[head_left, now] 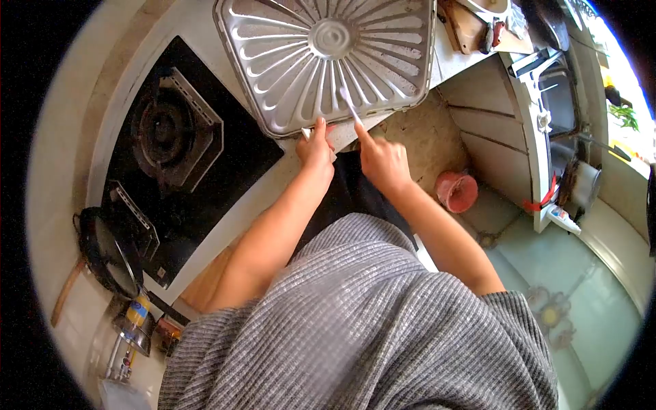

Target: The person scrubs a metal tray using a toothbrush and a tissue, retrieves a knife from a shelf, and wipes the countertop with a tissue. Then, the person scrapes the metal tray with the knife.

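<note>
A large silver metal panel (273,82) with ridges fanning out from a round centre is at the top of the head view. At its near rim is my left hand (316,149), thumb extended and fingers closed around a white-and-red item (333,156), mostly hidden and too small to name. My right hand (384,158) grips a thin white stick-like tool, perhaps a toothbrush (350,106). The tool's far end lies over the panel's ridges near the rim; I cannot tell whether it touches them. The right forefinger points along the handle.
To the left is a black gas stove (232,147) with a burner; a black pan (109,253) stands beside it. A pink bucket (456,191) sits on the floor at right. Cutting boards (468,27) lie at the upper right, near an open-fronted cabinet (488,123).
</note>
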`<state>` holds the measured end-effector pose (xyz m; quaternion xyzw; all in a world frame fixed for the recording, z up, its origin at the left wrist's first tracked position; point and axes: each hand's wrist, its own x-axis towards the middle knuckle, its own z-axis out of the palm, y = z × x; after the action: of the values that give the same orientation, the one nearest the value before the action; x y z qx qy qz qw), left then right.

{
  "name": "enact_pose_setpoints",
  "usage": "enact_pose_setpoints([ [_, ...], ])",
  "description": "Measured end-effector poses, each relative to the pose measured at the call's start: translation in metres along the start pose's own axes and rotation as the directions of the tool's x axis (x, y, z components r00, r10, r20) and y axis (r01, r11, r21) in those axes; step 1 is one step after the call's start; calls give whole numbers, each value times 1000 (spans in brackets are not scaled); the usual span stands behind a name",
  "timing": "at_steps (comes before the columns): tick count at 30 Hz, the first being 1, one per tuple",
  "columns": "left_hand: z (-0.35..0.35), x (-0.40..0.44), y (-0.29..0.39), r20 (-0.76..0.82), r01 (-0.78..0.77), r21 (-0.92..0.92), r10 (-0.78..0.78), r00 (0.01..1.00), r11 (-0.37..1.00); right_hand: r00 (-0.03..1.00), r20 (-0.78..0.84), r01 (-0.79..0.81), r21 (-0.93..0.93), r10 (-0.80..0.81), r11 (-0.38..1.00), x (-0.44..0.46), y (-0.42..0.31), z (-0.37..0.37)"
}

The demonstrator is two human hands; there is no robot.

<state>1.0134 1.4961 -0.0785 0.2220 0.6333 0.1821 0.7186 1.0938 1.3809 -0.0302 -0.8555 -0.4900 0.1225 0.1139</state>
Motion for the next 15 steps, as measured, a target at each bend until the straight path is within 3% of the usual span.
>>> enact_pose_setpoints([
  [3,0,-2,0,6,17,-28,-17,1000,999,996,91,9,-71,-3,997,-29,-4,-11],
  [9,-2,1,-1,32,-9,-44,10,999,999,998,-65,12,-33,-14,999,40,3,7],
  [11,-4,1,1,46,-2,-22,3,999,1000,993,-99,-40,170,57,985,44,3,-11],
  [14,-5,1,3,63,28,-2,-28,998,1000,967,-237,7,397,95,918,21,9,-33],
  [15,-5,-1,5,66,42,-14,-41,997,999,974,-168,-55,465,149,884,9,9,-43],
])
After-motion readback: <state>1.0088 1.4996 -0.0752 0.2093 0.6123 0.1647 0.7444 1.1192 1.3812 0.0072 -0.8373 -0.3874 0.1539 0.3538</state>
